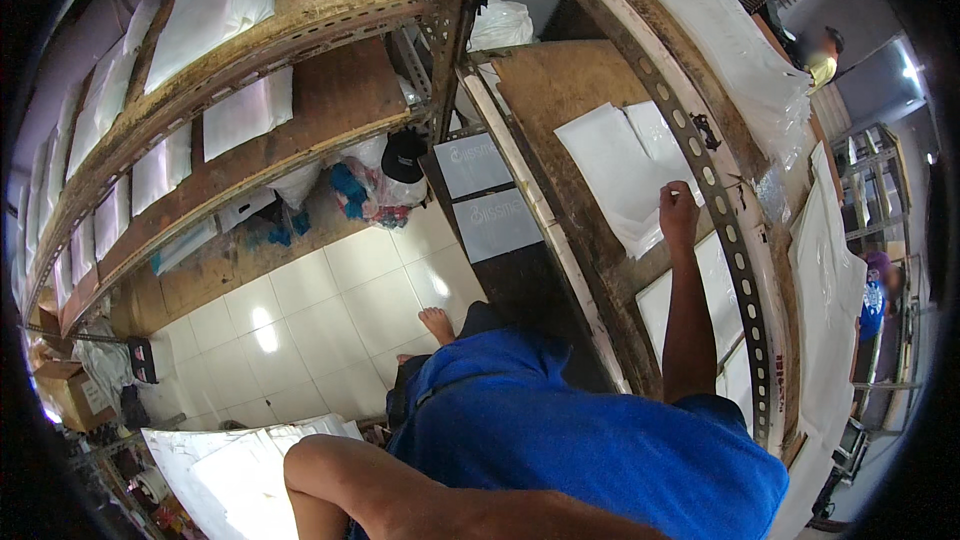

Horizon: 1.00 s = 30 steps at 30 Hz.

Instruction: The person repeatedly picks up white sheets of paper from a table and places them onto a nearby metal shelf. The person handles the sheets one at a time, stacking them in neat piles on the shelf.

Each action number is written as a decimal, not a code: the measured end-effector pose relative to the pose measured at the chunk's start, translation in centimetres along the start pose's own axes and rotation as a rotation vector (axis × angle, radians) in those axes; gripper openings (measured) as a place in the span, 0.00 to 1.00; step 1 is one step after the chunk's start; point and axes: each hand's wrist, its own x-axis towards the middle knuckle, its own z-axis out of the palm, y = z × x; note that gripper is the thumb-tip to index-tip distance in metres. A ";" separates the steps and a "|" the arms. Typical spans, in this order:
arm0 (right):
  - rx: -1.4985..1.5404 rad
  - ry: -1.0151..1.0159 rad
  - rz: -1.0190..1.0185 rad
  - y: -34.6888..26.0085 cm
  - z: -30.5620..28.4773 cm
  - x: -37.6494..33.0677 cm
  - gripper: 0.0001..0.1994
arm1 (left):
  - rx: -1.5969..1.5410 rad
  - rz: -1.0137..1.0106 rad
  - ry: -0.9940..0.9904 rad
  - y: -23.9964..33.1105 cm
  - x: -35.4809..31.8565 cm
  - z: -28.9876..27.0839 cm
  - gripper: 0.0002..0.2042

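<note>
My right arm reaches out over a wooden shelf (570, 75) on the right. My right hand (680, 212) is closed, its fingers curled together, above the right part of a stack of white sheets (610, 170). Whether a sheet edge is pinched in the fingers cannot be made out. Those sheets lie flat, slightly fanned, with a loose lower corner. Nearer to me, beneath my forearm, more white sheets (690, 290) rest on the same shelf. My left arm is bent with the elbow out to the left, and its hand is outside the picture.
A perforated metal rail (735, 250) edges the right shelf. Wooden shelves (350, 90) with white stacks stand on the left. Bags and a black cap (404, 155) lie below them. White sheets (245, 475) are at lower left, a cardboard box (75, 395) beyond. Other people appear far right.
</note>
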 end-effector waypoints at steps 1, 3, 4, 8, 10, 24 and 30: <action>-0.005 -0.046 0.009 -0.4 -0.3 0.0 0.08 | 0.038 -0.052 -0.046 0.3 -0.1 -0.3 0.34; 0.014 -0.134 0.078 -2.2 -1.6 0.2 0.08 | 0.138 -0.108 -0.061 1.1 -0.1 -0.2 0.33; 0.046 -0.178 0.126 -3.7 -2.4 0.4 0.08 | 0.170 -0.080 -0.027 1.2 -0.1 0.5 0.33; 0.012 -0.198 0.162 -4.3 -4.4 -1.1 0.09 | 0.173 0.004 0.091 0.5 1.4 0.6 0.34; -0.041 -0.108 0.044 -2.5 -3.1 -1.0 0.09 | 0.193 0.015 0.050 0.3 1.2 0.1 0.35; 0.351 -0.274 0.057 -11.2 -8.5 1.2 0.08 | 0.936 -0.326 -0.224 7.3 -1.1 -4.6 0.35; 0.822 -0.625 -0.072 -25.3 -5.7 -1.0 0.10 | 1.917 -0.100 0.589 13.5 -5.3 -6.0 0.16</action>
